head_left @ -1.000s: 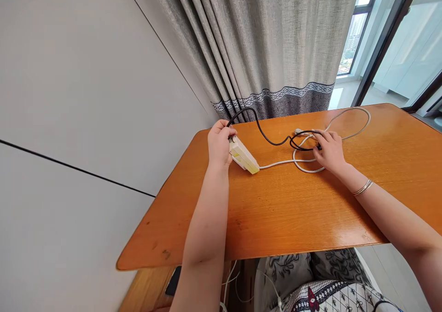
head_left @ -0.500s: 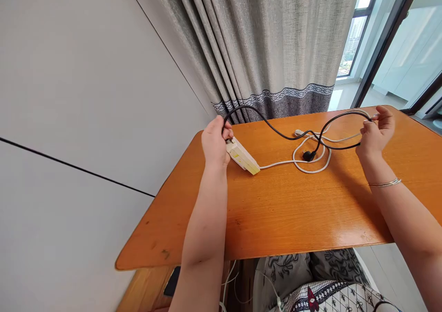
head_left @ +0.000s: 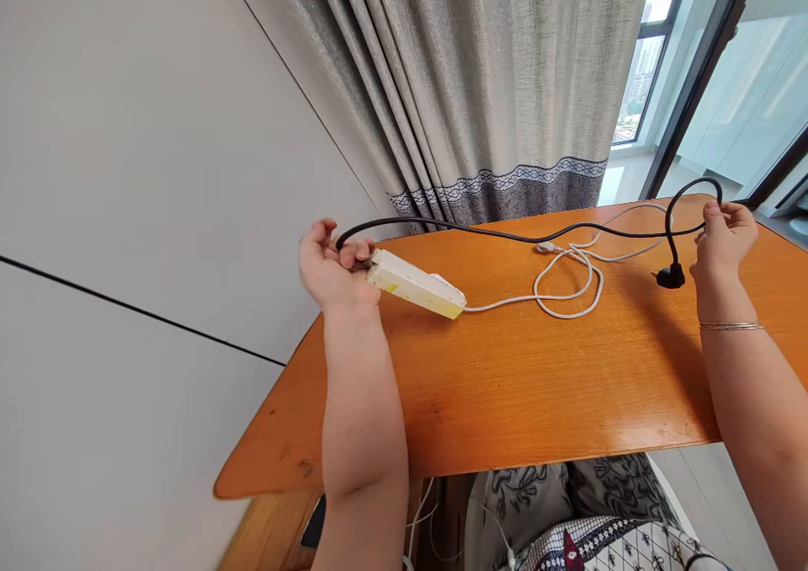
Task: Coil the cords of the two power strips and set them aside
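My left hand (head_left: 337, 264) is closed round one end of a black power cord (head_left: 480, 230), beside the near end of a white power strip (head_left: 417, 285). The strip is tilted, with yellow marks on its side; whether the cord is joined to it is hidden by my fingers. At the right my right hand (head_left: 725, 238) pinches the cord near its other end. From there a black plug (head_left: 670, 276) dangles on a short loop above the table. A white cable (head_left: 505, 302) runs from the strip into loose loops on the table, with a white plug (head_left: 546, 248) among them.
The wooden table (head_left: 536, 386) has its left side by a pale wall (head_left: 126, 175). Grey curtains (head_left: 518, 74) hang behind it. A glass door stands at the far right. Below the front edge are white cables and a patterned cushion (head_left: 523, 495).
My hands have moved apart, left hand leftward and right hand rightward, drawing the black cord straighter. The black plug has lifted off the white loops and swung right. The strip's near end has shifted left.
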A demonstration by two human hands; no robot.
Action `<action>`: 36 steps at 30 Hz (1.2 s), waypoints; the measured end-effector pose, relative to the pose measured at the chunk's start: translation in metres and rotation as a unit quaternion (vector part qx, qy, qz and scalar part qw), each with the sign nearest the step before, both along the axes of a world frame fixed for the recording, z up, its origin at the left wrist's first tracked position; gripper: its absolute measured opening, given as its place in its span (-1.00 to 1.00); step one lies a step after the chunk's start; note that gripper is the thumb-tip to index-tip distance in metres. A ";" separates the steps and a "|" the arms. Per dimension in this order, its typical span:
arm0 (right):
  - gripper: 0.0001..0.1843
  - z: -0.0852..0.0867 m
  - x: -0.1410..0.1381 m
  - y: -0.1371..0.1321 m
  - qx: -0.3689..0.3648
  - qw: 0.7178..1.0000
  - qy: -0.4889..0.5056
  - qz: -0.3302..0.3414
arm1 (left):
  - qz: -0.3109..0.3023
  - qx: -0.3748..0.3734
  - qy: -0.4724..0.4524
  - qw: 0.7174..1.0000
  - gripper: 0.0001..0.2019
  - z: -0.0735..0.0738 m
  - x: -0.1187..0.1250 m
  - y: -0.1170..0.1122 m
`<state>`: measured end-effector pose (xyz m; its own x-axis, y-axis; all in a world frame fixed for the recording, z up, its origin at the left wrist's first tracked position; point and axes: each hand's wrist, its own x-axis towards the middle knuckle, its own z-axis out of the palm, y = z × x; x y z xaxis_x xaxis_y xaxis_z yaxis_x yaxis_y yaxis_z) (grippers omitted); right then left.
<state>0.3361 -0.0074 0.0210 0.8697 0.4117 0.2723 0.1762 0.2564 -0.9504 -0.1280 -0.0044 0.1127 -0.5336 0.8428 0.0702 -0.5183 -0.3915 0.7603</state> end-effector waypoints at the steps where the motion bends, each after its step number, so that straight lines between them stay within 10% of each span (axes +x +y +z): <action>1: -0.78 0.001 -0.003 -0.002 -0.008 0.998 0.051 0.039 | 0.007 -0.002 -0.004 1.000 -0.69 0.000 0.001 0.000; 15: -0.85 0.022 -0.004 -0.022 0.067 0.939 0.239 0.237 | -0.045 0.013 0.059 0.997 -0.82 -0.007 -0.009 -0.001; 22: -0.64 -0.002 0.010 -0.011 -0.028 0.982 -0.186 -0.021 | -0.082 0.013 0.142 0.986 -0.89 -0.008 -0.008 -0.002; 27: -0.60 -0.003 0.028 -0.002 0.057 0.969 -0.140 -0.194 | -0.207 0.044 0.311 0.926 -0.78 -0.015 -0.004 -0.007; 36: -0.68 0.007 -0.005 -0.010 0.168 0.961 -0.168 -0.140 | -0.344 0.017 0.411 0.844 -0.57 -0.020 0.021 -0.029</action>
